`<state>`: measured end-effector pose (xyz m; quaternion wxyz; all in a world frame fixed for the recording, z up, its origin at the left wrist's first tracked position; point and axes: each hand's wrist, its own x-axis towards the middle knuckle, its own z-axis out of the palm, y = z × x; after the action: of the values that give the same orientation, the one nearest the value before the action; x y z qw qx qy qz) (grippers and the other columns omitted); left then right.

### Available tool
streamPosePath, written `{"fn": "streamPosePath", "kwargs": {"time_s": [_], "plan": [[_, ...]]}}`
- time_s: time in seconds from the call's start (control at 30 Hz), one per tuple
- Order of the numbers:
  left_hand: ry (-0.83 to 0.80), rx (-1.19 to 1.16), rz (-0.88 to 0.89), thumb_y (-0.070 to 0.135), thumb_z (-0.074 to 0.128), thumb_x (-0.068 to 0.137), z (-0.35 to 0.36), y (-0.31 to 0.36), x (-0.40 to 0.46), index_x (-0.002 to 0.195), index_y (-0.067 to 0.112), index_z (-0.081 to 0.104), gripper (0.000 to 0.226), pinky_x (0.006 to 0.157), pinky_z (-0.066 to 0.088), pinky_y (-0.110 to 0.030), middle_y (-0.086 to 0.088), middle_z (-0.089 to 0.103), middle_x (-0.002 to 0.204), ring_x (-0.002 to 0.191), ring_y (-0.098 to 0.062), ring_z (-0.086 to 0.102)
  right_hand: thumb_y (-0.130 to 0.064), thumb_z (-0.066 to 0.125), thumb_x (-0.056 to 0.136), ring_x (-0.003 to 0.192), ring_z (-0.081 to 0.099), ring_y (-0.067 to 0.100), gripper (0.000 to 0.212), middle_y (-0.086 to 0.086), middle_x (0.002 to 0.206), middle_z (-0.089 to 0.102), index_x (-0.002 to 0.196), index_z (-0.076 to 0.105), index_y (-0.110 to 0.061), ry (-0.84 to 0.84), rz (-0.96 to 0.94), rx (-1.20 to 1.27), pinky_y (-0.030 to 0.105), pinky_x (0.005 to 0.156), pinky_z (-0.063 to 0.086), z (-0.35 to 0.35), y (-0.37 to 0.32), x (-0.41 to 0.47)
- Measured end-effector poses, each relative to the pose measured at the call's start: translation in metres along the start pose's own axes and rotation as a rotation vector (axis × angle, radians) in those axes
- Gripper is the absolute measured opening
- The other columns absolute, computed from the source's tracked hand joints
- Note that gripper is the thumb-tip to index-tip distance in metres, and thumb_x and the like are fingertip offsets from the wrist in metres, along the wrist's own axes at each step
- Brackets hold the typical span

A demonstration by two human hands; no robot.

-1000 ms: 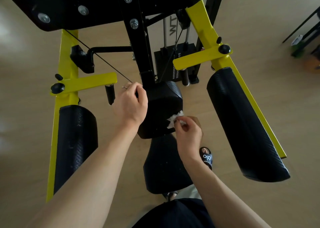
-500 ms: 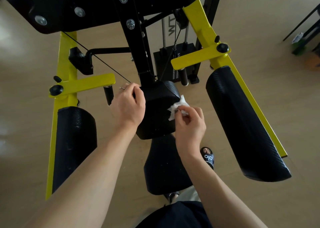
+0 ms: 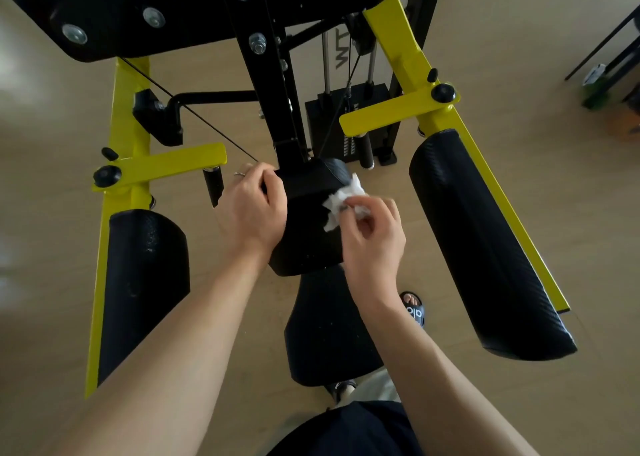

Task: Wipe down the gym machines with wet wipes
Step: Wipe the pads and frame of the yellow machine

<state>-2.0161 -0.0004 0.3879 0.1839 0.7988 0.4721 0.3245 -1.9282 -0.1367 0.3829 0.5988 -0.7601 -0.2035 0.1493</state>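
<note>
A black and yellow gym machine fills the view, with a black chest pad (image 3: pixel 311 220) in the middle. My left hand (image 3: pixel 252 209) grips the pad's left upper edge. My right hand (image 3: pixel 372 237) pinches a crumpled white wet wipe (image 3: pixel 341 201) against the pad's right upper side. Below the pad is the black seat (image 3: pixel 325 331). Two long black arm pads flank it, the left arm pad (image 3: pixel 145 282) and the right arm pad (image 3: pixel 485 247), each on a yellow frame bar (image 3: pixel 429 109).
The black weight stack (image 3: pixel 346 123) with steel guide rods stands behind the chest pad. A thin cable (image 3: pixel 194 116) runs diagonally at the left. My sandalled foot (image 3: pixel 414 308) is on the beige floor by the seat. Dark furniture legs (image 3: pixel 609 50) stand at the far right.
My right hand has slid the wipe up the right side of the chest pad, from its lower part to near its top. My left hand has stayed gripping the pad.
</note>
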Motion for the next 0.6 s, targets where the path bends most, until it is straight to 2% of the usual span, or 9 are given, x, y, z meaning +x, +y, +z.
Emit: {"fn": "streamPosePath", "kwargs": {"time_s": [0.07,0.13,0.17,0.27,0.33,0.43,0.53,0.6], "plan": [[-0.014,0.002,0.037,0.024,0.037,0.099,-0.001,-0.001,-0.001,0.089,0.012,0.068,0.034,0.055,0.033,-0.018,0.004,0.058,0.078,0.069,-0.011,0.053,-0.011,0.069,0.094,0.088,0.061,0.009,0.01,-0.008,0.099,0.058,0.102,0.073,-0.016,0.003,-0.139,-0.035,0.018,0.072,0.051,0.004,-0.01,0.006],[-0.015,0.001,0.036,0.025,0.037,0.099,0.0,-0.001,-0.001,0.09,0.012,0.068,0.034,0.054,0.033,-0.019,0.002,0.06,0.079,0.07,-0.012,0.054,-0.011,0.069,0.094,0.088,0.061,0.009,0.01,-0.007,0.1,0.059,0.102,0.073,-0.016,0.006,-0.141,-0.03,0.017,0.071,0.05,0.004,-0.006,0.007],[-0.01,0.0,0.018,0.025,0.038,0.099,0.001,-0.001,-0.001,0.091,0.012,0.068,0.034,0.055,0.034,-0.021,0.002,0.062,0.081,0.072,-0.012,0.054,-0.012,0.069,0.095,0.087,0.061,0.007,0.01,-0.007,0.1,0.06,0.101,0.073,-0.018,0.011,-0.083,-0.005,0.016,0.071,0.049,0.002,0.001,0.006],[0.006,0.015,-0.031,0.028,0.038,0.098,0.003,0.0,0.0,0.093,0.013,0.07,0.036,0.056,0.034,-0.024,0.001,0.064,0.087,0.075,-0.014,0.054,-0.017,0.064,0.096,0.09,0.061,-0.001,0.011,-0.01,0.099,0.065,0.101,0.07,-0.025,-0.039,0.254,0.076,0.014,0.073,0.047,-0.007,0.022,-0.002],[0.013,0.026,-0.03,0.029,0.037,0.098,0.003,0.0,0.0,0.094,0.013,0.07,0.037,0.055,0.033,-0.023,0.001,0.065,0.088,0.075,-0.012,0.053,-0.017,0.062,0.096,0.089,0.062,-0.003,0.011,-0.01,0.095,0.067,0.099,0.07,-0.025,-0.061,0.342,0.09,0.01,0.071,0.045,-0.009,0.026,-0.003],[0.01,0.033,0.001,0.028,0.036,0.098,0.001,0.0,-0.001,0.093,0.013,0.069,0.037,0.055,0.027,-0.012,0.005,0.06,0.082,0.07,-0.007,0.049,-0.011,0.063,0.093,0.084,0.059,0.003,0.013,-0.007,0.093,0.063,0.091,0.069,-0.022,-0.003,0.138,0.076,0.015,0.071,0.045,-0.007,0.003,0.01],[-0.012,0.031,0.032,0.024,0.037,0.1,-0.001,0.0,-0.002,0.089,0.013,0.067,0.033,0.054,0.027,-0.009,0.006,0.056,0.076,0.064,-0.005,0.048,-0.008,0.062,0.094,0.092,0.06,0.004,0.014,-0.011,0.099,0.062,0.098,0.071,-0.019,-0.016,-0.082,0.052,0.015,0.075,0.048,-0.002,-0.018,0.026],[0.004,0.029,0.031,0.023,0.038,0.098,-0.001,0.0,-0.002,0.09,0.012,0.068,0.033,0.054,0.027,-0.009,0.005,0.059,0.077,0.065,-0.006,0.048,-0.01,0.06,0.096,0.093,0.059,0.0,0.017,-0.011,0.102,0.062,0.1,0.07,-0.023,-0.037,-0.043,0.055,0.012,0.075,0.046,-0.002,-0.012,0.03]]}}
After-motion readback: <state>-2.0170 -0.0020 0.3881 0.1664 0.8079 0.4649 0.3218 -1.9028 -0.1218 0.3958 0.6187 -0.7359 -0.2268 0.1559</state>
